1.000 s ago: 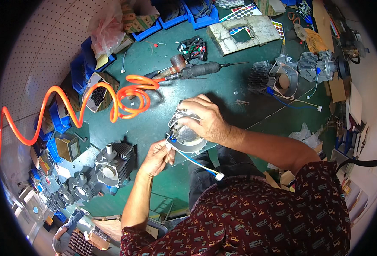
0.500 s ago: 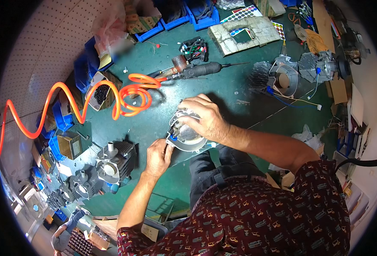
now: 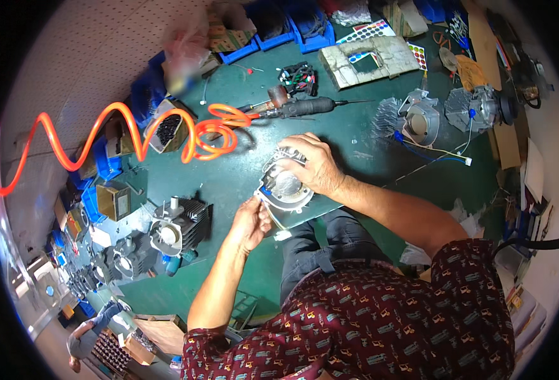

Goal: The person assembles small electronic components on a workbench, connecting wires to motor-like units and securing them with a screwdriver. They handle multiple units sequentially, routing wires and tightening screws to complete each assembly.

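Note:
A round silver motor housing (image 3: 286,185) lies on the green bench near its front edge. My right hand (image 3: 312,164) rests over its top and far side, gripping it. My left hand (image 3: 251,221) sits at its lower left edge, fingers pinched on the blue and white wire (image 3: 278,223) that comes off the housing; the wire's white plug (image 3: 282,235) shows just right of the hand.
A coiled orange air hose (image 3: 134,130) runs from the left to a black pneumatic screwdriver (image 3: 305,107). Finned black motors (image 3: 177,225) stand at the left, more silver motor parts (image 3: 419,117) at the right. Blue bins (image 3: 273,31) line the back.
My left hand has drawn the wire in toward the housing, so the loose length that trailed to the lower right is gone. The right hand stays on the housing.

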Demonstrator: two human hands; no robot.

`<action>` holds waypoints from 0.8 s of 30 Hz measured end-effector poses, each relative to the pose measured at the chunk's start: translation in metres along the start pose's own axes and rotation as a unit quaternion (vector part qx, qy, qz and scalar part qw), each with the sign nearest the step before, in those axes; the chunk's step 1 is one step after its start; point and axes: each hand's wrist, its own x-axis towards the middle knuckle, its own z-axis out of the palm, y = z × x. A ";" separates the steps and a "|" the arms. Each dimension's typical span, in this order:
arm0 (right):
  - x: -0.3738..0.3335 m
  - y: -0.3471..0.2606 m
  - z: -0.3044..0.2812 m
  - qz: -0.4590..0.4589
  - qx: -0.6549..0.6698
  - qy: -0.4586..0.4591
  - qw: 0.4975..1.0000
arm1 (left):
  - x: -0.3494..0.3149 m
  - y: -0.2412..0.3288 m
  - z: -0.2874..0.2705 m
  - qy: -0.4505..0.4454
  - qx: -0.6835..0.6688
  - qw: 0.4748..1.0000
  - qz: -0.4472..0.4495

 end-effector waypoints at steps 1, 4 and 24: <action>0.001 0.000 0.000 0.008 0.008 -0.006 1.000 | -0.003 -0.003 0.015 0.054 0.028 0.997 0.046; 0.001 -0.003 0.004 -0.008 0.016 -0.010 1.000 | -0.001 -0.020 0.004 0.060 0.063 0.990 0.115; 0.001 -0.124 -0.019 -0.191 -0.017 0.056 0.980 | -0.168 -0.036 -0.166 0.529 0.331 0.557 0.548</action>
